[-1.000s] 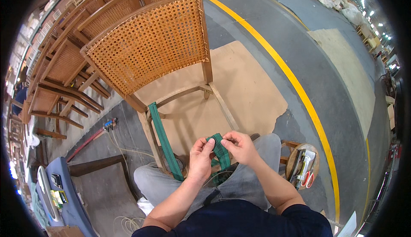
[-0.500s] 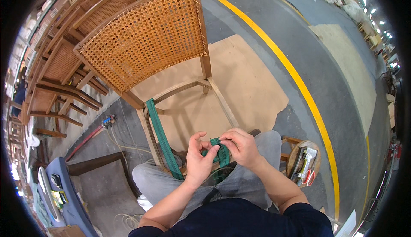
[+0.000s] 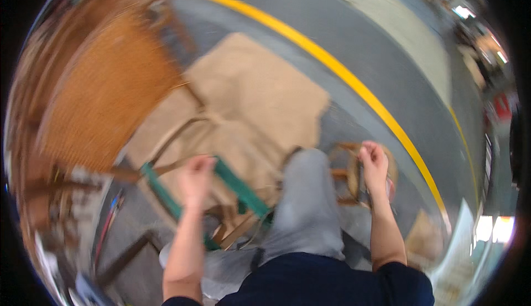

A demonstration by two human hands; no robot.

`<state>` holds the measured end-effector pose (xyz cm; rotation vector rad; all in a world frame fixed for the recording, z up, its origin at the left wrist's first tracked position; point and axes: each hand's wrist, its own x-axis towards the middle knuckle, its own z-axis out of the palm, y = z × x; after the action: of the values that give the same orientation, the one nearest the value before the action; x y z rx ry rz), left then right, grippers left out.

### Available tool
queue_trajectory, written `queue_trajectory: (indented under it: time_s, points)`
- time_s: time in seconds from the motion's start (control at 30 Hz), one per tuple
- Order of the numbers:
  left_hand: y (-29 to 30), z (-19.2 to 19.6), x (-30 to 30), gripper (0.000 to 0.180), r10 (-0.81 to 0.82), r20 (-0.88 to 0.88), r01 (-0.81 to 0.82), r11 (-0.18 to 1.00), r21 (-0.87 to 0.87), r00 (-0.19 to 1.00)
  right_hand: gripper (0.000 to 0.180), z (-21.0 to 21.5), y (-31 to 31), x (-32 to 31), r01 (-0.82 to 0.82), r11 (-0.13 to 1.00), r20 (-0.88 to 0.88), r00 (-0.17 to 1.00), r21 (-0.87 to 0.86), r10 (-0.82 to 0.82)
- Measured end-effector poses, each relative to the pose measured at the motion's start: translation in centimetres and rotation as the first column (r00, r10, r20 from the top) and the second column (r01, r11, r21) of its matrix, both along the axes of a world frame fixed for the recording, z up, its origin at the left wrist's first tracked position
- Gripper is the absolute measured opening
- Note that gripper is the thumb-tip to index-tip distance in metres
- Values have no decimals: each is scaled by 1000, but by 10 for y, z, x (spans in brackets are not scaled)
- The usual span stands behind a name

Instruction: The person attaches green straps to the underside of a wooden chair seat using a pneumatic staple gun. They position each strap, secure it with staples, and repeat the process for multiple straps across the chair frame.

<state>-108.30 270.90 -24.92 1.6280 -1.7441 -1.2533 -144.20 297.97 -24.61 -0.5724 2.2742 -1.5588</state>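
Note:
The view is motion-blurred. My left hand [image 3: 196,180] is closed on a green webbing strap [image 3: 241,188] that runs across the open seat frame [image 3: 182,131] of a wooden chair with a woven cane back [image 3: 110,98]. My right hand [image 3: 374,162] is off to the right, apart from the strap. Its fingers are curled over a small round wooden stool [image 3: 345,176] beside my right knee [image 3: 304,195]. Whether it grips anything there is hidden by the blur.
A sheet of brown cardboard [image 3: 265,93] lies on the grey floor under the chair. A yellow floor line [image 3: 354,84] runs diagonally past it. More wooden chair frames [image 3: 38,195] stand at the left, and a dark bench edge [image 3: 124,256] sits at lower left.
My right hand has let go of the green strap and swung right to the stool. My left hand stays on the strap. The view has turned sharply to the right.

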Motion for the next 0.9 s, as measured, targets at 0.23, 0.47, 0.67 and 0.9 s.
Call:
queue_trajectory:
  time_s: [0.23, 0.47, 0.67, 0.9]
  points:
    - [-94, -79, 31, 11, 61, -150, -49, 995, 81, 987, 29, -18, 129, -85, 240, 684, -263, 962, 689, -73]
    - [-114, -83, 18, 18, 142, -18, -142, 990, -24, 990, 41, -49, 100, -68, 48, 618, -73, 997, 784, 14]
    - [-152, -106, 27, 16, 245, -16, -246, 966, -81, 969, 52, -53, 91, -59, 106, 883, -274, 961, 457, 27]
    - [-193, -103, 3, 13, 229, 251, -163, 952, -257, 941, 53, 75, -21, -3, -148, 938, -2, 988, 315, 157]
